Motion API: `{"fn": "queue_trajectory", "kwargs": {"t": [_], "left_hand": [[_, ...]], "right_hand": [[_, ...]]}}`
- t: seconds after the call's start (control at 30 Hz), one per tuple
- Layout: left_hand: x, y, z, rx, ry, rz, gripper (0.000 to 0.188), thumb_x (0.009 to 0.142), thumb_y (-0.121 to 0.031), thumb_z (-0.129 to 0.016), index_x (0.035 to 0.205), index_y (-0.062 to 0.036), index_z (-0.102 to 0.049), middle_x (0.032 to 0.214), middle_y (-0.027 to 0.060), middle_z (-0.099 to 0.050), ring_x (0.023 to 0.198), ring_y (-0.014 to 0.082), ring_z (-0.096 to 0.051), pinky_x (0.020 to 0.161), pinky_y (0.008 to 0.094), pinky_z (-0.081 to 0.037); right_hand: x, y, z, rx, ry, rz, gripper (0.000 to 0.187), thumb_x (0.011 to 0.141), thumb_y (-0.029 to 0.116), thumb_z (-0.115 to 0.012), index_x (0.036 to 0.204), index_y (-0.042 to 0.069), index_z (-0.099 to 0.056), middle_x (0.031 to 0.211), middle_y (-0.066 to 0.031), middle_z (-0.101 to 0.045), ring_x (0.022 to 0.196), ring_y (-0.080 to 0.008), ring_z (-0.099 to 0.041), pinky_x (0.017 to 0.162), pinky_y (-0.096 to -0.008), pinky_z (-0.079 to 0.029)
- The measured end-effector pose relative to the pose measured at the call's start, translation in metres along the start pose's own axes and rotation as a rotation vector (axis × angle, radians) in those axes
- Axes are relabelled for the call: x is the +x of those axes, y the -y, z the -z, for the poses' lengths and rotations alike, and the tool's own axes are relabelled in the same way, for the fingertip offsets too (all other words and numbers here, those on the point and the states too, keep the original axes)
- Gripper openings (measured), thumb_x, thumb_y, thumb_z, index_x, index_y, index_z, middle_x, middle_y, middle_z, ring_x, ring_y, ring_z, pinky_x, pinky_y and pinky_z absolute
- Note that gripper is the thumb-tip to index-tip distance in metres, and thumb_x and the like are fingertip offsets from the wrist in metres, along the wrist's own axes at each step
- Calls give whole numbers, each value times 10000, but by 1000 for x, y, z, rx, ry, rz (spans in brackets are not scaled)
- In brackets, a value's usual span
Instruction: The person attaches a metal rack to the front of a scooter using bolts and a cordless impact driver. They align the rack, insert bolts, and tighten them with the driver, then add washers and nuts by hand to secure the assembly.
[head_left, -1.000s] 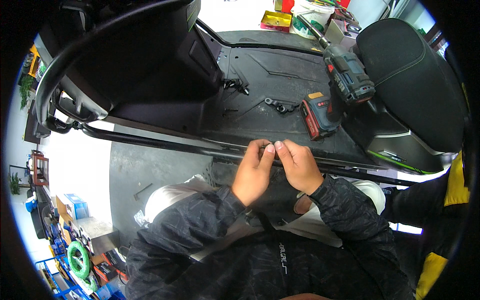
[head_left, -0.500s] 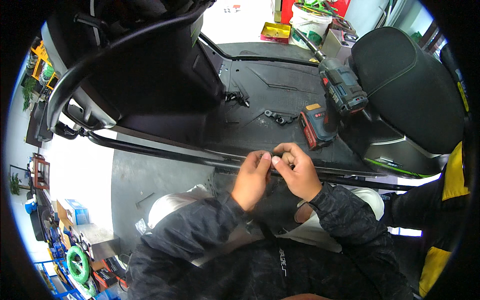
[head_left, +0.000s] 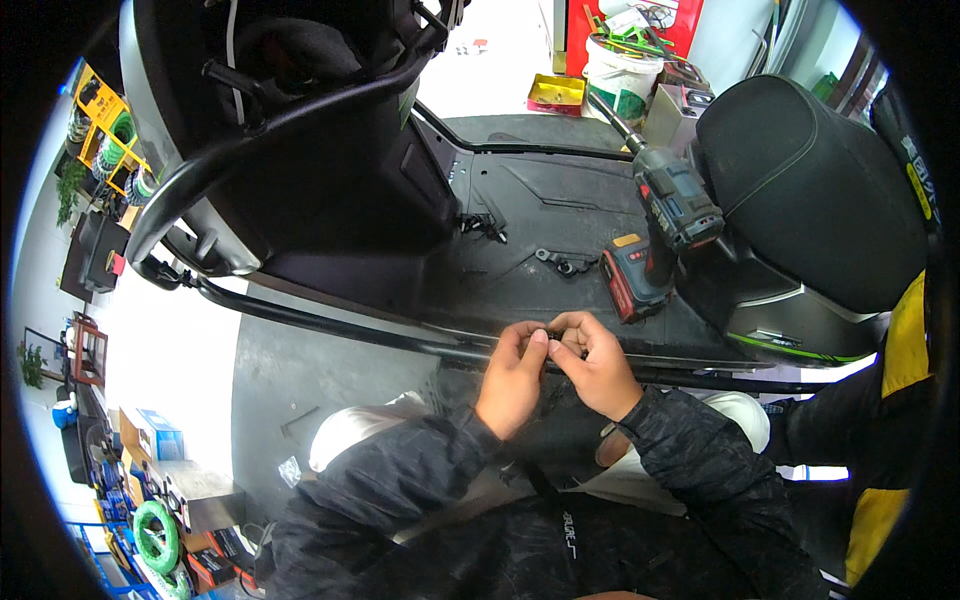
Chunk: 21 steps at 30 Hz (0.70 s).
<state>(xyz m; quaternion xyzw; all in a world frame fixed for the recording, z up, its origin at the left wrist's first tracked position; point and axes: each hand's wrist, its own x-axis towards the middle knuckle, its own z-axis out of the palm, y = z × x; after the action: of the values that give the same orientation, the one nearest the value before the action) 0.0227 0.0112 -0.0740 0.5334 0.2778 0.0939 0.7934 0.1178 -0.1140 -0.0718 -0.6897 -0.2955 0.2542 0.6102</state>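
Observation:
My left hand [head_left: 512, 380] and my right hand [head_left: 600, 370] meet at the fingertips above the near edge of the scooter's footboard. Both are closed, thumbs and fingers pinched on a small dark part [head_left: 553, 336] that the fingers mostly cover; its kind cannot be made out. Beyond my right hand, a cordless impact wrench [head_left: 680, 205] stands on its battery, tilted toward the seat. Just past my hands, a small dark metal piece [head_left: 566, 263] and a cluster of little black parts [head_left: 485, 228] lie on the black footboard [head_left: 545, 190].
A black tube rail [head_left: 340, 325] runs along the footboard's near side. The padded seat [head_left: 815, 190] is at right, beside a person's black and yellow sleeve [head_left: 905, 335]. Behind stand a yellow-red tray [head_left: 557, 92] and a white bucket [head_left: 618, 75]. Boxes and a green coil [head_left: 156, 533] fill the lower left.
The scooter and my hands sit slightly lower in the picture as the view shifts. My fingers remain pinched together, with only a slight shift in their position.

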Motion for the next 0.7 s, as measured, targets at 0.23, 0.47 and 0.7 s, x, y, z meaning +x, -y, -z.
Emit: {"fn": "queue_trajectory", "kwargs": {"t": [0.23,0.47,0.7], "left_hand": [[-1,-1,2,8,59,-13,304,1115,-254,-589,1307,-18,-594,982,15,-641,775,69,-542,674,235,-460],[0,-1,-3,-86,19,-24,280,1129,-265,-554,1308,-53,-588,945,-19,-602,750,58,-501,660,233,-427],[-5,-4,-2,-60,74,7,257,1128,-275,-555,1287,-78,-599,887,-47,-559,725,51,-457,628,232,-388]], "right_hand": [[1,4,1,-192,-23,-15,299,1109,232,-565,1083,-48,-668,919,-215,-739,809,-342,-731,703,-416,-537],[-5,11,-2,-146,-27,96,276,1086,227,-594,1147,-41,-616,840,-147,-704,750,-209,-681,666,-394,-500],[0,11,-4,-216,-116,36,303,1108,257,-547,1103,-39,-612,812,-179,-680,712,-291,-668,649,-425,-481]]}}
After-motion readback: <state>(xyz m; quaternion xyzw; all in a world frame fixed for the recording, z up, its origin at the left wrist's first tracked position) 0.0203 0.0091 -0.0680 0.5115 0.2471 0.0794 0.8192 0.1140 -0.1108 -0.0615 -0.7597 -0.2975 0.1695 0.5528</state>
